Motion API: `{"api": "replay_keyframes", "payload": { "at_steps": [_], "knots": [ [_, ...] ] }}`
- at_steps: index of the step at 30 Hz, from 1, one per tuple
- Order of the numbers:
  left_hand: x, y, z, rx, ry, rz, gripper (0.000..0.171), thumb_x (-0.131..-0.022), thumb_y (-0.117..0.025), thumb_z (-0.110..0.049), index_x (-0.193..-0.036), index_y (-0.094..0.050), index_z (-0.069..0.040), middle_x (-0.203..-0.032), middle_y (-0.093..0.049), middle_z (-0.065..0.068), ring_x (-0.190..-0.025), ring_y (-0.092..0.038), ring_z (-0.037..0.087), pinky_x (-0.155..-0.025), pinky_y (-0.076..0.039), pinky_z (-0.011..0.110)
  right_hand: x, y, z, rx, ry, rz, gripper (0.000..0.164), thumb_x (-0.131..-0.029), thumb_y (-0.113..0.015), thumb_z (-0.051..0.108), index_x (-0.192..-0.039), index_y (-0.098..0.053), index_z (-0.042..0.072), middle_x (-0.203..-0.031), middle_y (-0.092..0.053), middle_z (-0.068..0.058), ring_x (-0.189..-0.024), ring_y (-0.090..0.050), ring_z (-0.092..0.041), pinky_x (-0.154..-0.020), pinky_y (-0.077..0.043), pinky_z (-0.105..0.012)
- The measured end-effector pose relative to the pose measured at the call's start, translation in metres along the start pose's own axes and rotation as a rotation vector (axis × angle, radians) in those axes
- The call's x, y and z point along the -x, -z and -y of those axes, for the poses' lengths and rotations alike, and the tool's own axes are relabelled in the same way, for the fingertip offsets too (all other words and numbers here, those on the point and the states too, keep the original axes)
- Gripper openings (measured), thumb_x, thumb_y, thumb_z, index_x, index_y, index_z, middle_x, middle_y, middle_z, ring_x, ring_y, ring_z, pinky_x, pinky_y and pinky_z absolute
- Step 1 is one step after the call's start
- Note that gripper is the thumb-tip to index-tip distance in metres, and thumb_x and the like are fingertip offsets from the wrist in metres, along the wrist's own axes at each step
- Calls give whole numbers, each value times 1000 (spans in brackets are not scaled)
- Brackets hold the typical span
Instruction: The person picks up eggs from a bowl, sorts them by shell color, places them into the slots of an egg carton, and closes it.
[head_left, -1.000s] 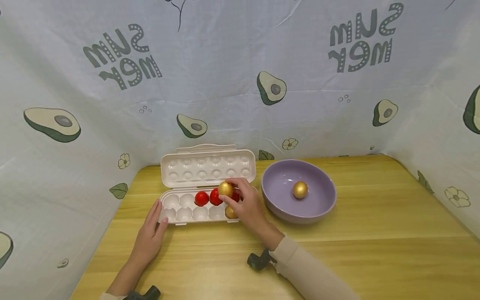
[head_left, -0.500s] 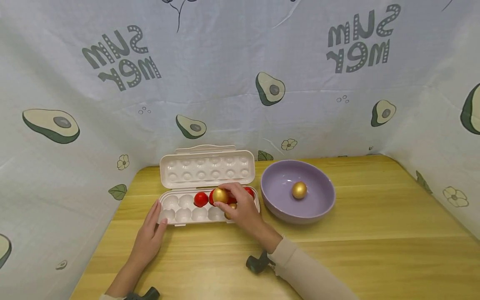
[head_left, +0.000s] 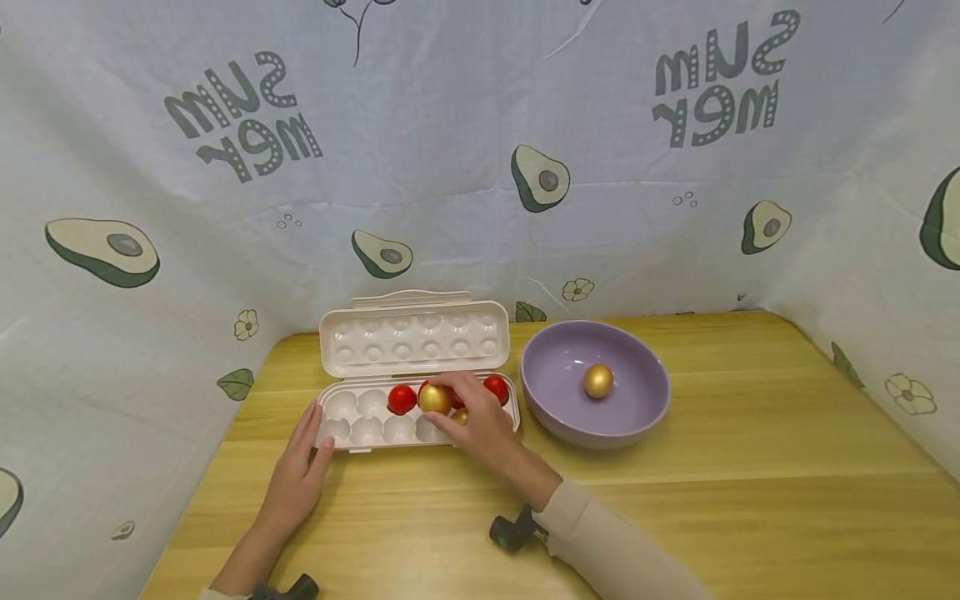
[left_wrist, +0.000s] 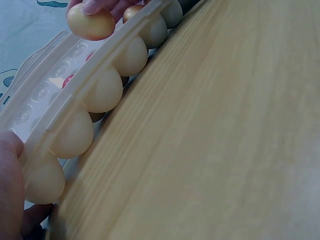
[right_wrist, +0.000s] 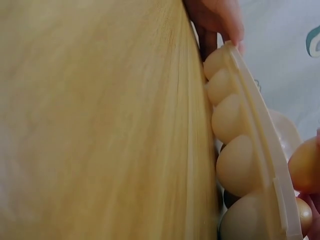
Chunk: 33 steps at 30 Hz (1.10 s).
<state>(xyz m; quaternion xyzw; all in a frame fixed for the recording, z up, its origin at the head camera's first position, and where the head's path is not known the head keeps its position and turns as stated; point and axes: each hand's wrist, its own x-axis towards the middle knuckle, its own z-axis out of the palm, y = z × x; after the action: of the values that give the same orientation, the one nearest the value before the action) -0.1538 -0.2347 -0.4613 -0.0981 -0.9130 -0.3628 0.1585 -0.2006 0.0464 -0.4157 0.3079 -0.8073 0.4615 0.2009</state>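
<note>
My right hand (head_left: 480,425) pinches a gold egg (head_left: 434,400) between thumb and fingers, just above the front row of an open egg box (head_left: 356,446). In the left wrist view, that gold egg (left_wrist: 91,22) is above the rim. Red eggs (head_left: 401,399) sit in the back row, some partly hidden by the held egg and fingers. Another gold egg (head_left: 461,415) lies in the front row beside my fingers, half covered. My left hand (head_left: 296,475) holds the box's left end, its thumb (left_wrist: 11,142) on the rim.
Right of the box stands a purple bowl (head_left: 547,408) with one gold egg (head_left: 598,381) inside. The box's lid (head_left: 415,337) leans back towards a printed cloth (head_left: 450,183). Everything stands on a wooden table (head_left: 420,517).
My right hand has moved left and down with the gold egg, lower over the box. A red egg at the right end has come into view. The left hand stays put.
</note>
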Motion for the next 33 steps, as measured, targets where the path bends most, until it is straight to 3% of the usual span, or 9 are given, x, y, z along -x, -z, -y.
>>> {"api": "replay_keyframes", "payload": {
  "at_steps": [14,23,33],
  "knots": [
    [0,0,1,-2,3,2,55,-97,-40,-27,-142,-21,-2,-149,-18,10,-134,-18,29,-108,-11,17,3,-3,1,88,71,108,38,-75,-73,15,-109,-56,11,-109,-54,4,-95,-50,-7,-79,-47,-18],
    [1,0,0,-1,6,7,55,-97,-40,-27,-142,-21,-2,-149,-18,11,-134,-17,28,-108,-11,19,5,-3,7,148,7,192,37,-77,-72,19,-109,-55,14,-108,-54,6,-97,-51,-6,-88,-44,-20],
    [0,0,0,6,4,11,56,-97,-40,-27,-142,-21,-2,-149,-18,11,-134,-17,29,-108,-11,20,6,-4,7,168,-26,204,34,-78,-71,19,-106,-53,15,-102,-53,5,-89,-50,-7,-79,-47,-17]
  ]
}}
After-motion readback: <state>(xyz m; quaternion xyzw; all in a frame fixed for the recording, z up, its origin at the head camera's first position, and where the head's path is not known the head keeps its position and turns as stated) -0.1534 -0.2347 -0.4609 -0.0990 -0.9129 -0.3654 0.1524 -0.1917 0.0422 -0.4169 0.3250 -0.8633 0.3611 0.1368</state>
